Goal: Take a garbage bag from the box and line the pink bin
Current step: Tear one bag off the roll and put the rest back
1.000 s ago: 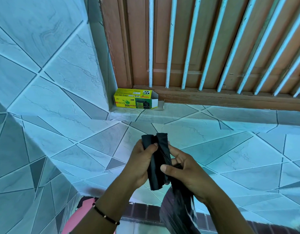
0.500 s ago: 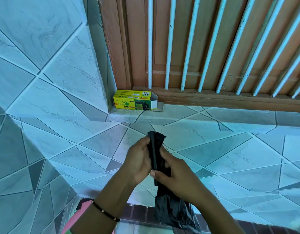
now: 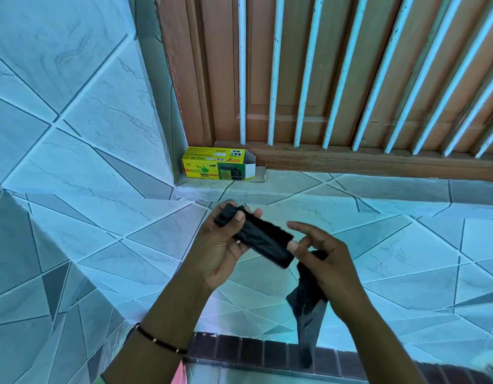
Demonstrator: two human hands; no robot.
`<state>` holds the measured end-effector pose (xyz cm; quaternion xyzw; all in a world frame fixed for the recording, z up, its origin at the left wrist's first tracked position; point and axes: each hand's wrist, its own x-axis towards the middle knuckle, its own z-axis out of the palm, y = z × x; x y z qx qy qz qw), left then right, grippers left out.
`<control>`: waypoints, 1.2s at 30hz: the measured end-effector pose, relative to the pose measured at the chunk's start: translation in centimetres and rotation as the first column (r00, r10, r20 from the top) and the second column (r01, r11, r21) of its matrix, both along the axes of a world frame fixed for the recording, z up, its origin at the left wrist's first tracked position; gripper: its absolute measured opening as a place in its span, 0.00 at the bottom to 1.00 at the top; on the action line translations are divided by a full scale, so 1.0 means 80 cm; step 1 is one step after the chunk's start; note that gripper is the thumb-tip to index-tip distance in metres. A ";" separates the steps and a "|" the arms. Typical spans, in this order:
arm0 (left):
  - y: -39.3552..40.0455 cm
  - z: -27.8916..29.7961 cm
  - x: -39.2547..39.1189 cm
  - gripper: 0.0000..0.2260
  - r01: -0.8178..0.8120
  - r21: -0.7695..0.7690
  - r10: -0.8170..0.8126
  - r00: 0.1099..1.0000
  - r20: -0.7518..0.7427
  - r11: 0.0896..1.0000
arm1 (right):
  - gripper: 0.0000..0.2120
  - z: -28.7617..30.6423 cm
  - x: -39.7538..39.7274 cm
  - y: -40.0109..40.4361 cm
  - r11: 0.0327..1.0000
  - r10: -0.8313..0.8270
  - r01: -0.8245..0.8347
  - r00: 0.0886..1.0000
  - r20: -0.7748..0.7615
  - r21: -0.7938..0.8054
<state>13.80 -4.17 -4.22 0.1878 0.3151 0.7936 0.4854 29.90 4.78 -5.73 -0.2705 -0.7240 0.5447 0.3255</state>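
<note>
Above the tiled ledge (image 3: 295,286) we grip the black roll (image 3: 256,239) in our left hand (image 3: 220,245), while our right hand (image 3: 325,261) clasps the loose bag (image 3: 306,306), the box (image 3: 217,166) well beyond.

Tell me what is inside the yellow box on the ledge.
The yellow box lies on the tiled ledge with its right end flap open. Only the white inner flap shows; its inside is hidden. A black bag roll is in the left hand.
</note>
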 end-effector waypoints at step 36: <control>0.111 0.029 -0.160 0.33 -0.731 -0.127 -0.611 -0.448 -0.653 0.671 | 0.07 0.031 -0.004 0.029 0.913 -0.106 -0.026 0.948 -0.299 -0.406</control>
